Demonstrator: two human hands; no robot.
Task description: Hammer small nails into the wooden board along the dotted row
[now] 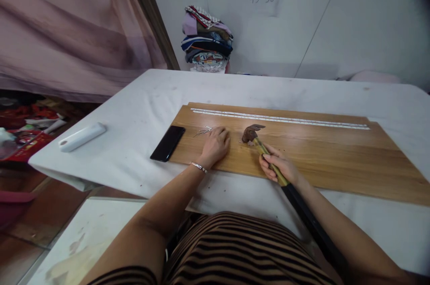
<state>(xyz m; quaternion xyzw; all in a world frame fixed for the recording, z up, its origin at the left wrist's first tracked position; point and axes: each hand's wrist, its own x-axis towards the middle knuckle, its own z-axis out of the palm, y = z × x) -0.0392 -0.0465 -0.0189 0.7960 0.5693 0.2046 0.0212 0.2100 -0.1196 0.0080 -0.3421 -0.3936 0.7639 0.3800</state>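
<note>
Striped shirt (242, 249) nearest. Right hand (278, 164) grasps the hammer (289, 191) partway up its handle, head over the board (329, 155); contact unclear. Left hand (216, 145) lies on the board, fingers bent; cannot tell whether they pinch anything. Phone (168, 142) at the board's left end. Loose nails (204, 131) just beyond the left hand. Farther: two white strips (278, 118) along the board; folded clothes (207, 45) past the table (242, 90).

The board (346, 159) offers room right of the hammer (285, 182); phone (168, 143) and nails (203, 131) obstruct its left end.
</note>
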